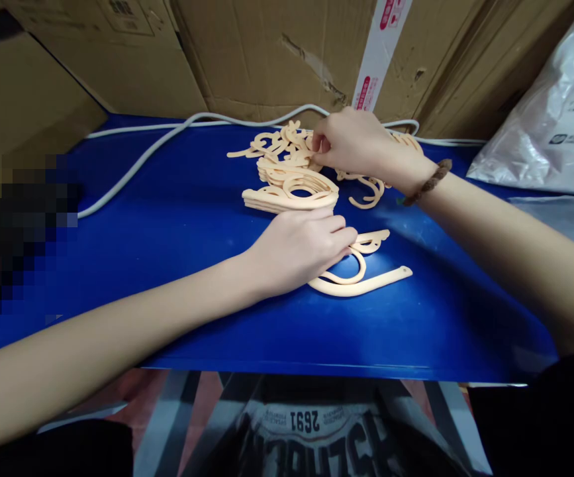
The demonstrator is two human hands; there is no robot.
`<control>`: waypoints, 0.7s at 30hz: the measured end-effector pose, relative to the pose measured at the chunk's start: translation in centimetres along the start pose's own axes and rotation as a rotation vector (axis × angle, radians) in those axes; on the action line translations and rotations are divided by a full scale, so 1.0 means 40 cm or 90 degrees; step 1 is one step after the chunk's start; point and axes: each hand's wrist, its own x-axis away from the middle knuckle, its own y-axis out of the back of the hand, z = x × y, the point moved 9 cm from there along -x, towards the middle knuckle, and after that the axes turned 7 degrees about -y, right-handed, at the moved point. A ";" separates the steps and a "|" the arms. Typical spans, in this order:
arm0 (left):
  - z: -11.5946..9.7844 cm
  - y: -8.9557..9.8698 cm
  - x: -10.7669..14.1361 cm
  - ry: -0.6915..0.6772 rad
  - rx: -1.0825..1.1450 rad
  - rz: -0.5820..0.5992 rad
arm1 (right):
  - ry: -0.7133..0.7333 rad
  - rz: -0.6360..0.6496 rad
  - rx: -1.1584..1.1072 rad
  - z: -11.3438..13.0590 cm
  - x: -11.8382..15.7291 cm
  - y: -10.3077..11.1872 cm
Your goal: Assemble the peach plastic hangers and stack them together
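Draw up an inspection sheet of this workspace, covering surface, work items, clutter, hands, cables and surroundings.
Surface: blue tabletop, glossy.
Work items: cream stack of flat, curved pieces; loose heap behind it; curved piece lying in front.
Clutter: plastic bag at the right; the left edge is pixelated, contents unreadable.
Hands: left hand over the curved piece, grip unclear; right hand at the heap, fingers bent, anything held hidden.
Cables: white cable running along the back and curving forward at left.
Surroundings: cardboard behind the tabletop.
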 end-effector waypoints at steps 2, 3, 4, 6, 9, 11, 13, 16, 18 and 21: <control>-0.017 0.013 -0.003 -0.039 -0.052 -0.019 | 0.015 -0.015 0.004 0.011 0.005 0.005; -0.024 0.017 -0.004 -0.053 -0.073 -0.023 | 0.025 -0.026 0.004 0.016 0.008 0.012; -0.029 0.020 -0.004 -0.063 -0.088 -0.022 | 0.035 -0.037 0.002 0.020 0.012 0.021; -0.035 0.019 -0.002 -0.076 -0.103 -0.010 | 0.052 -0.066 -0.005 0.022 0.023 0.047; -0.038 0.015 0.002 -0.071 -0.108 0.008 | 0.062 -0.129 -0.036 0.009 0.048 0.102; -0.045 0.023 0.001 -0.065 -0.106 -0.010 | 0.068 -0.170 -0.076 -0.008 0.075 0.140; -0.061 0.039 -0.001 -0.064 -0.085 -0.041 | 0.064 -0.216 -0.142 -0.035 0.116 0.177; -0.091 0.048 -0.006 -0.072 0.007 -0.046 | 0.009 -0.250 -0.488 -0.116 0.196 0.210; -0.106 0.035 -0.008 -0.071 0.084 -0.012 | -0.051 -0.251 -0.739 -0.173 0.250 0.194; -0.108 -0.005 -0.007 -0.046 0.186 0.062 | -0.150 -0.179 -0.858 -0.219 0.308 0.120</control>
